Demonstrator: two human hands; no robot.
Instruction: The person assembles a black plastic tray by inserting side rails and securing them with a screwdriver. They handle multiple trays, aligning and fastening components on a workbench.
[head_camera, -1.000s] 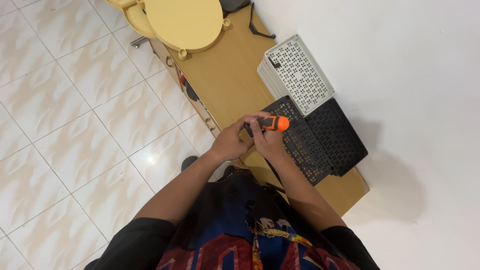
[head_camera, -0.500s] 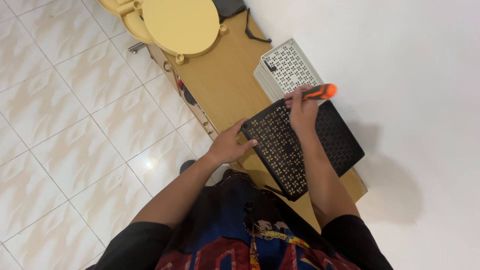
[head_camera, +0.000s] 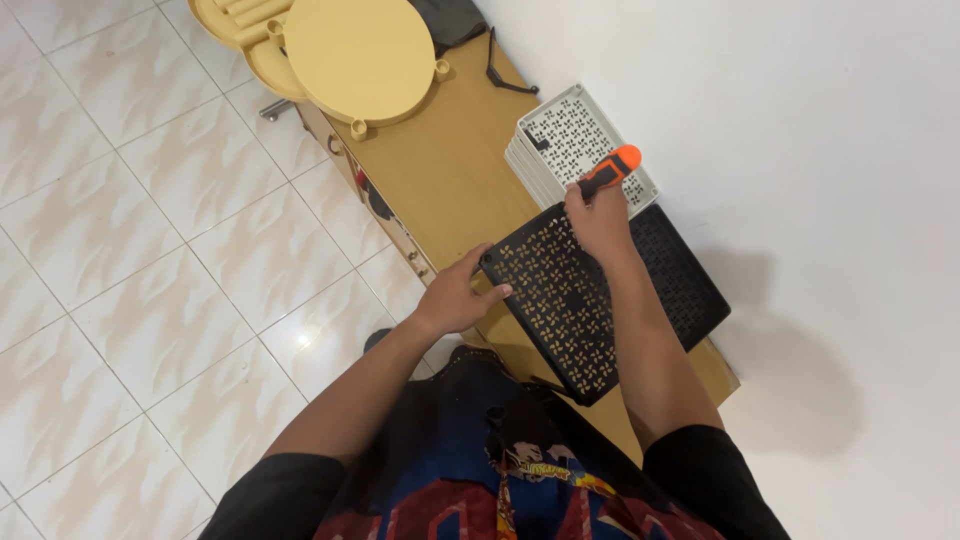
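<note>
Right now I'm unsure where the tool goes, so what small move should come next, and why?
Probably lower the orange-and-black tool toward the far edge of the black perforated panel. The right hand holds it raised there, while the left hand steadies the panel's near corner.

Packages: none in view. Labels and signs: none in view. Screens: none in view, whether on the wooden table or beside it.
</note>
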